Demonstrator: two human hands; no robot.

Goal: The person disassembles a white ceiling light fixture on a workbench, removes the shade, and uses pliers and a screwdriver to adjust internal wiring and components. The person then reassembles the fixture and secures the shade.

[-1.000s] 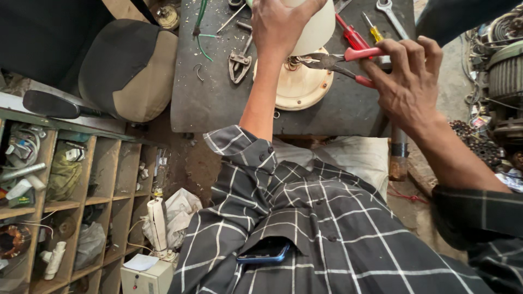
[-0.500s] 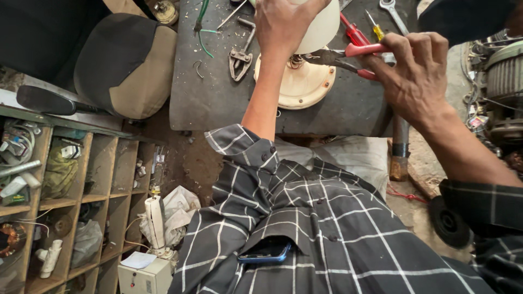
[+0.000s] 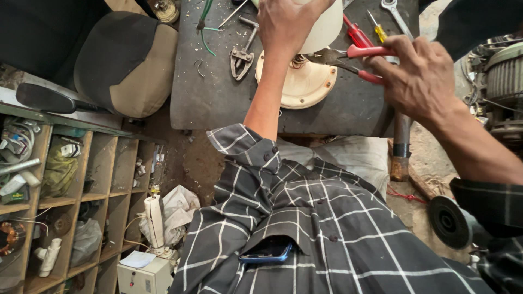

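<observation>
**Two hands work a pair of pliers at a cream fan part on a bench**

Seen from above: the left hand (image 3: pixel 289 24) clasps a cream plastic dome-shaped housing (image 3: pixel 324 27), its grip closed around the top. The housing sits on a round cream base plate (image 3: pixel 299 87) on the dark metal bench (image 3: pixel 218 103). The right hand (image 3: pixel 419 79) squeezes red-handled long-nose pliers (image 3: pixel 348 54) — tips touching the joint beneath the housing.

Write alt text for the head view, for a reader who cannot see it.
Seen from above, the right hand holds red-handled pliers to the middle of a cream fan part on a dark bench, while the left hand grips its dome. Wooden shelves stand at left.
</observation>
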